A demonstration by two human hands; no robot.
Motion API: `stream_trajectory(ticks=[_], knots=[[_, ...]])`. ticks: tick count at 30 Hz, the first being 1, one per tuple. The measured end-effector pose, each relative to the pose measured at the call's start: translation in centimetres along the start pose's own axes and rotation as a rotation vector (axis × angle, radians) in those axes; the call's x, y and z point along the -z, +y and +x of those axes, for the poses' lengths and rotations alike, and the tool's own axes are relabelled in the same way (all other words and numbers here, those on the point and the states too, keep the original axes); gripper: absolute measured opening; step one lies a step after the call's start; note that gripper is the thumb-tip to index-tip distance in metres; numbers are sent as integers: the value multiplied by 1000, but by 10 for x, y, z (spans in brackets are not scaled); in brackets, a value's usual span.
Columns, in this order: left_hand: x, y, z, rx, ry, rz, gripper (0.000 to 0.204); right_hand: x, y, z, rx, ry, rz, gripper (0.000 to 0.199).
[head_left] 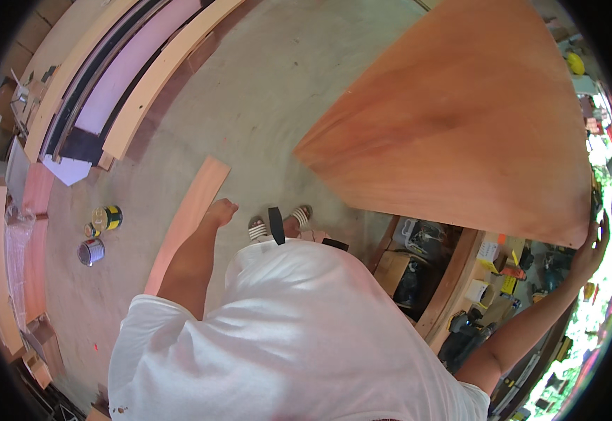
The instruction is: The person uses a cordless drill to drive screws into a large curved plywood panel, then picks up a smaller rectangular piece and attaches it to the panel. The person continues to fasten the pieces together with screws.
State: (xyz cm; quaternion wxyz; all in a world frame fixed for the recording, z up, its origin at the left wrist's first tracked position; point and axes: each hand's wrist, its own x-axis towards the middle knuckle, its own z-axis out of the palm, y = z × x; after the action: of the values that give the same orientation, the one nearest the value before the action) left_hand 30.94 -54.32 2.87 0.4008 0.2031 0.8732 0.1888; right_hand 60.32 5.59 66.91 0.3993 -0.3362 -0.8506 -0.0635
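A large reddish-brown wooden panel (460, 119) fills the upper right, its near edge above a workbench. My right arm reaches out to the right, and my right hand (594, 249) is at the panel's near right corner, gripping its edge. Part of those fingers blends into the bright background. My left hand (222, 211) hangs in front of me with its fingers curled in; nothing shows in it. Below it a long, narrow wooden board (192, 210) runs beside and partly behind my left forearm.
Long boards (172, 77) are stacked at the upper left. Several cans (107, 217) stand on the concrete floor (264, 105) at left, near plastic-wrapped wood (21, 245). The workbench (446, 302) at right holds power tools (464, 337) and an open compartment with a plastic case (418, 235).
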Motion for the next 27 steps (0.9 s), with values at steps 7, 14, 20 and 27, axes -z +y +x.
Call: stream_trajectory(ticks=[7,14,20,27], knots=[[-21,18,-24,147,-37,-89,64,-56,1,23,25,-169,-345,53],[41,75,17,177,139,-521,68,-58,-19,6,52,-126,-347,57],[132,198,122,-318,456,-711,60,-51,-54,0,-29,-161,-81,55],[201,326,183,-863,393,-824,85,-52,-71,23,181,-130,-245,69]])
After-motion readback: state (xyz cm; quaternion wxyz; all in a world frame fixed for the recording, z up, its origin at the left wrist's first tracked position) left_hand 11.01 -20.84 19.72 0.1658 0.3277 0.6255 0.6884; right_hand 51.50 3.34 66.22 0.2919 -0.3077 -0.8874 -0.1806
